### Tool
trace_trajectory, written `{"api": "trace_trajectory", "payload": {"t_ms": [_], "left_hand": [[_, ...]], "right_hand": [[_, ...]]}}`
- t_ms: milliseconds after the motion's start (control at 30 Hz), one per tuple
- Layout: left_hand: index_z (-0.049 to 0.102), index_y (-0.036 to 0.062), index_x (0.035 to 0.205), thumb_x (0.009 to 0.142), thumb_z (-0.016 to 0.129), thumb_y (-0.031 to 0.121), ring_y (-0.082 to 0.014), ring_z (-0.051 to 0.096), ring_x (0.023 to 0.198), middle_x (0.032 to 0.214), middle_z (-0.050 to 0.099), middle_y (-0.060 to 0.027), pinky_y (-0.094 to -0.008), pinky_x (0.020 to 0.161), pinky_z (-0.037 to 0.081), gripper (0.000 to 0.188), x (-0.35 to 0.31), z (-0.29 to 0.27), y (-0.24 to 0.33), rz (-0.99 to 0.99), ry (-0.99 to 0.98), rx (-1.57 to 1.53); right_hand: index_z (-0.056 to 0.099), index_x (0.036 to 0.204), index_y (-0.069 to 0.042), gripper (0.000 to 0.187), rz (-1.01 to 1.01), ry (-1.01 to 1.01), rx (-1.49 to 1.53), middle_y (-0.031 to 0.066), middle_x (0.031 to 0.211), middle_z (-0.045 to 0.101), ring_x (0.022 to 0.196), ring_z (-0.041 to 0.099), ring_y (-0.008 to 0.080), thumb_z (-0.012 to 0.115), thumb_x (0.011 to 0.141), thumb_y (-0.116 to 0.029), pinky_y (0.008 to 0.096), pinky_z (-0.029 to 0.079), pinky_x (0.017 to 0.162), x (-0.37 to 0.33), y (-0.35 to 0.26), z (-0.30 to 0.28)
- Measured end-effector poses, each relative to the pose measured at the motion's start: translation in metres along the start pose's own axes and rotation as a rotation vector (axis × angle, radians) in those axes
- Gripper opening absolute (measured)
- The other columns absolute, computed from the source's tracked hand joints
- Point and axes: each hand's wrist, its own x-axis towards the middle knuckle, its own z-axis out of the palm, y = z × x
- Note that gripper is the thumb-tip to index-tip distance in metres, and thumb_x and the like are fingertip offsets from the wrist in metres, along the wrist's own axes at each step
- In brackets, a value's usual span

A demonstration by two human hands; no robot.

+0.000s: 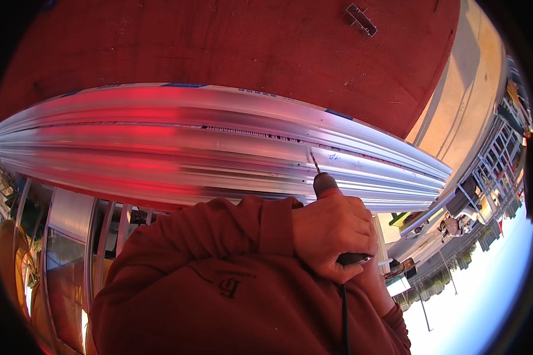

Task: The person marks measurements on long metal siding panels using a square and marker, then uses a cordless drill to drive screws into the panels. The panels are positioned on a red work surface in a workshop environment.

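Observation:
A corded power drill (324,184) is held close in front of my chest. Its thin bit (315,161) points away from me, and the tip is at the face of a silvery aluminium profile (266,168); whether it has entered the metal I cannot tell. My left hand (333,232) reaches across and is closed over the drill's body. My right hand (373,260) comes up from the lower right to the drill's grip, mostly hidden behind the left hand. The black cord (344,313) hangs down past my sleeve. Small dark holes and blue pen marks show near the bit.
Several long profiles lie side by side on a dark red board (249,47). A short profile offcut (361,19) rests at the board's far side. Metal frames (92,242) stand at the left. Beyond the right edge are pavement (456,89) and stacked frames (497,154).

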Motion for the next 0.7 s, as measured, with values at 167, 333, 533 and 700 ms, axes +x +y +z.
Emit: {"api": "trace_trajectory", "payload": {"t_ms": [167, 333, 533, 700], "left_hand": [[0.071, 0.0026, 0.103, 0.065, 0.078, 0.017, -0.0330, 0.067, 0.086, 0.090, 0.071, -0.0109, -0.0440, 0.078, 0.051, 0.041, 0.005, 0.006, 0.011, 0.038, 0.010, 0.029], [0.071, 0.0019, 0.102, 0.065, 0.077, 0.017, -0.0322, 0.068, 0.087, 0.091, 0.071, -0.0110, -0.0439, 0.079, 0.051, 0.040, 0.013, -0.007, 0.015, 0.045, -0.004, 0.085], [0.071, 0.0016, 0.101, 0.065, 0.076, 0.017, -0.0310, 0.068, 0.088, 0.091, 0.071, -0.0111, -0.0435, 0.079, 0.051, 0.039, 0.011, -0.017, 0.007, 0.034, 0.035, 0.076], [0.071, 0.0015, 0.101, 0.066, 0.076, 0.016, -0.0309, 0.068, 0.086, 0.092, 0.071, -0.0113, -0.0428, 0.079, 0.051, 0.038, 0.010, -0.019, 0.003, 0.025, 0.039, 0.064]], "right_hand": [[0.068, 0.115, -0.008, 0.034, 0.026, 0.070, 0.004, 0.0151, 0.107, 0.072, 0.103, 0.073, 0.0332, 0.079, 0.084, -0.016, 0.0383, 0.059, 0.080, -0.009, -0.004, 0.000], [0.067, 0.118, -0.008, 0.035, 0.088, 0.034, 0.050, 0.0143, 0.110, 0.071, 0.106, 0.072, 0.0309, 0.078, 0.085, -0.016, 0.0372, 0.059, 0.082, -0.003, -0.005, 0.002], [0.066, 0.121, -0.007, 0.037, 0.118, -0.013, 0.062, 0.0133, 0.114, 0.070, 0.109, 0.071, 0.0281, 0.077, 0.086, -0.015, 0.0358, 0.058, 0.086, 0.015, -0.005, 0.001], [0.063, 0.126, -0.007, 0.041, 0.154, -0.026, 0.091, 0.0127, 0.121, 0.067, 0.115, 0.068, 0.0256, 0.075, 0.088, -0.014, 0.0350, 0.057, 0.091, 0.018, -0.006, 0.002]]}}
